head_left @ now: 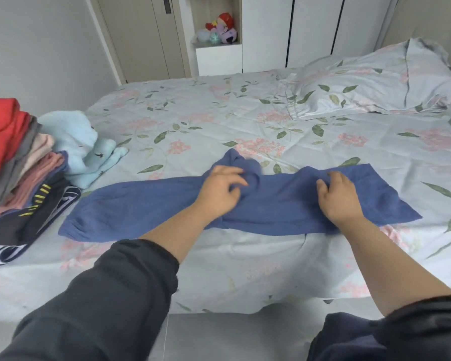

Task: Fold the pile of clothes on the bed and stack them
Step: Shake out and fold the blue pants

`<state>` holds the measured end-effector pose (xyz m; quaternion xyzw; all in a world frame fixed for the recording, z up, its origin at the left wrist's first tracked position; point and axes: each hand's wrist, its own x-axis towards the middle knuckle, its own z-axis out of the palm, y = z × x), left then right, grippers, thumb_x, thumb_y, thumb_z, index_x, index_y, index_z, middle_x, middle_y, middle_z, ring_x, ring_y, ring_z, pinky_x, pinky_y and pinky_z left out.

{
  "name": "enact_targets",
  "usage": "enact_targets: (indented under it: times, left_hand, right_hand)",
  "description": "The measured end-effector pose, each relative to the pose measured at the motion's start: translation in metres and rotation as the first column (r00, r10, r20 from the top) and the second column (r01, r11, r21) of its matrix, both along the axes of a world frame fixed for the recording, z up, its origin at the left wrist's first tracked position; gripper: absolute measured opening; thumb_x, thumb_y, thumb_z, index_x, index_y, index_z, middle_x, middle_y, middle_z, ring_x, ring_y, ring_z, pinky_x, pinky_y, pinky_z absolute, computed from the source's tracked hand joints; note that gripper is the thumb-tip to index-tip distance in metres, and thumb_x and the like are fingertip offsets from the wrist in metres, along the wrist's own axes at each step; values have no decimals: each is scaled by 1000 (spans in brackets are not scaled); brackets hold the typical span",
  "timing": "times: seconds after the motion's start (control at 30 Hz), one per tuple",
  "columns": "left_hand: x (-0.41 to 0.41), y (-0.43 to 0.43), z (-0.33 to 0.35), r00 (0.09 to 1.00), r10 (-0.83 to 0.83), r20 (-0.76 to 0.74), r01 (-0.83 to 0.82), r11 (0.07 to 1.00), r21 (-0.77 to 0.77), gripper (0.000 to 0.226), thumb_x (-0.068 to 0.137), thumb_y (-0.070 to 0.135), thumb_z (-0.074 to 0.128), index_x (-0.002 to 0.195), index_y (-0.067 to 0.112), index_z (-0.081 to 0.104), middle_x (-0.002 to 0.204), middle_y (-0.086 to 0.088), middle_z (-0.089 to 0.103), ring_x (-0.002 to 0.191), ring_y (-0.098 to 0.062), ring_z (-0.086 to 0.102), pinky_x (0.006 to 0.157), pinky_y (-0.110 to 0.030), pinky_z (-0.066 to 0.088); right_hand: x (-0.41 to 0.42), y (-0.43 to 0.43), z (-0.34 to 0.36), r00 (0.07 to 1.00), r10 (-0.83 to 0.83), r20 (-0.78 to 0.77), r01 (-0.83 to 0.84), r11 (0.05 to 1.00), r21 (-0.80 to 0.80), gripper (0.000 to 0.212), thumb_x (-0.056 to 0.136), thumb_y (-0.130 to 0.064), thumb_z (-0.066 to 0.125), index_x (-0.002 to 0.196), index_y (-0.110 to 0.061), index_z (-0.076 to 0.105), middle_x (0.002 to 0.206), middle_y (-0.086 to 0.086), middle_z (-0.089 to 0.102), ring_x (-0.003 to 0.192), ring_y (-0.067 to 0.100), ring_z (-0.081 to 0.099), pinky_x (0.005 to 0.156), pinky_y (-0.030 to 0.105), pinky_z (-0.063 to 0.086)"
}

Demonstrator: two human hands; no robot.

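Blue long garment (141, 207) of soft, lightly creased cloth lies flat across the near part of the bed (219, 105), running approx 9 to 3 o'clock just inside the front edge. Its L end looks rounded & cuffed, its R end straight, & a bunched lump of the same cloth sticks out toward 12 o'clock at mid-length. L hand (220, 190) sits on that lump, palm down, fingers (232, 171) curled; it's motion-blurred, so can't tell if they pinch cloth or only rest on it. R hand (339, 196) is at 3 o'clock of the L one, well apart, fingers hooked down at the garment's far edge w/ thumb set against them, grasping a fold there. Both forearms are bare, w/ dark sleeves (110, 295) bunched at mid-forearm. At 9 o'clock, by the frame's L border, is a stack of folded clothes (16, 165): red on top, then grey, pale pink, dusty pink, w/ navy pieces bearing yellow dashes & white print at the bottom. The blue garment's L end is close beside it; can't tell if they touch. At approx 10 o'clock a fluffy light-blue garment (81, 144) lies rumpled against the stack's far side. Bed sheet is pale blue w/ pink flowers & green leaves; a matching floral pillow (375, 79) lies at 2 o'clock. At 12 o'clock, past the bed, a wall niche holds plush toys (221, 28), w/ a beige door (141, 37) to its L & white wardrobe doors (315, 29) to its R.
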<state>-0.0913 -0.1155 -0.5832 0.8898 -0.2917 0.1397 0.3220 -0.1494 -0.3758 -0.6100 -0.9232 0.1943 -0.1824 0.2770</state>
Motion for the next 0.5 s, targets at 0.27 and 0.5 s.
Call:
enact_targets:
  times: [0.27, 0.5]
  left_hand:
    - [-16, 6, -56, 981, 181, -68, -134, 889, 439, 59, 101, 44, 27, 153, 20, 13, 160, 1, 10, 147, -16, 4, 119, -41, 2]
    - [-16, 6, -74, 954, 300, 9, -265, 829, 492, 69, 95, 52, 29, 152, 14, 19, 159, 0, 17, 147, -16, 7, 118, -45, -3]
  right_hand:
    - [5, 14, 9, 995, 10, 96, -33, 971, 236, 49, 100, -30, 41, 142, -5, 36, 145, 17, 38, 137, 32, 30, 111, 41, 27]
    - [55, 76, 18, 968, 252, 12, -252, 957, 141, 47, 96, -34, 50, 60, -4, 53, 71, 10, 55, 87, 26, 53, 82, 40, 43]
